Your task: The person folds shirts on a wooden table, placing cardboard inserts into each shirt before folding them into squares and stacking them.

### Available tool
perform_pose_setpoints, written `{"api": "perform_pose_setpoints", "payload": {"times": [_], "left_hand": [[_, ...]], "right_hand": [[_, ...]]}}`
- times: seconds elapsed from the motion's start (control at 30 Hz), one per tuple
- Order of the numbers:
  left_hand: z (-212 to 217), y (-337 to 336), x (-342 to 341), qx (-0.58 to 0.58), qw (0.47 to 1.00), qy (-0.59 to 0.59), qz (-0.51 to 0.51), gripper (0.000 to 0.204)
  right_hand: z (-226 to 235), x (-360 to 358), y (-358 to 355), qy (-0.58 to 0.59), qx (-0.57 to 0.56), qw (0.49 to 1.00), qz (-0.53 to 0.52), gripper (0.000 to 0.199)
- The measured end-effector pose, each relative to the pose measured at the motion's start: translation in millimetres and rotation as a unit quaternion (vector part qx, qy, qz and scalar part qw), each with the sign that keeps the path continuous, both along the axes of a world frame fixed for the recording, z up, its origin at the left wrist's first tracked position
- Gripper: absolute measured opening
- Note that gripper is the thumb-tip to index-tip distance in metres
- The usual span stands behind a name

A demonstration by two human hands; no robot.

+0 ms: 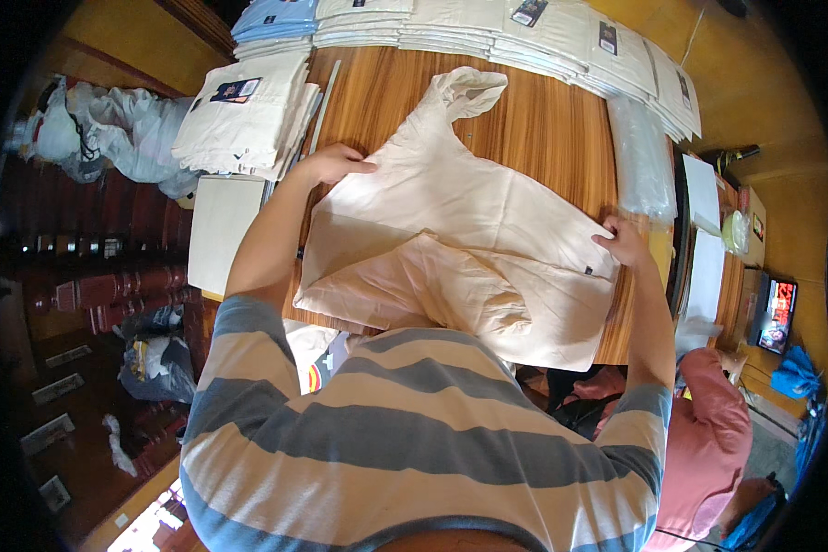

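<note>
A cream shirt [460, 198] lies spread on the wood-grain table [543, 120], its collar [469, 90] pointing to the far side. The lower part is bunched in folds close to my body and hangs over the near table edge. My left hand [336, 164] pinches the shirt's left edge below the collar, fingers closed on the cloth. At the right edge, my right hand [622, 242] grips the fabric between thumb and fingers. A small dark label [589, 270] shows on the cloth near that hand.
Folded cream shirts with dark tags [561, 41] line the far edge, beside a blue stack [274, 18]. Another shirt stack [244, 115] stands at left. Clear plastic bags [642, 156] lie at right. A lit screen [777, 316] and a person in a pink top [708, 451] are further right.
</note>
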State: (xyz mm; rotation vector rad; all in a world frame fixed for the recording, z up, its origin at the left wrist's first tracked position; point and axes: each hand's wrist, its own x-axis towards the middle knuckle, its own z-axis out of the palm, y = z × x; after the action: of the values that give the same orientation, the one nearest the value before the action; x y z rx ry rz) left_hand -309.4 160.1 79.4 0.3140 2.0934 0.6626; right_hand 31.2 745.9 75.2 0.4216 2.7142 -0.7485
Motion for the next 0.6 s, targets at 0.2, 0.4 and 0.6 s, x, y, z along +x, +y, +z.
{"api": "perform_pose_setpoints", "payload": {"times": [0.2, 0.4, 0.6], "left_hand": [[33.3, -95.6, 46.8, 0.132, 0.989, -0.006, 0.073, 0.034], [11.6, -163.6, 135.4, 0.165, 0.982, -0.045, 0.075, 0.009], [13.2, -155.4, 174.6, 0.028, 0.988, 0.136, -0.064, 0.027]], "right_hand": [[77.0, 95.7, -54.1, 0.035, 0.067, 0.997, 0.028, 0.019], [65.2, 210.7, -116.3, -0.004, 0.171, 0.981, 0.093, 0.021], [40.9, 224.1, -128.3, -0.049, 0.361, 0.931, 0.027, 0.041]]}}
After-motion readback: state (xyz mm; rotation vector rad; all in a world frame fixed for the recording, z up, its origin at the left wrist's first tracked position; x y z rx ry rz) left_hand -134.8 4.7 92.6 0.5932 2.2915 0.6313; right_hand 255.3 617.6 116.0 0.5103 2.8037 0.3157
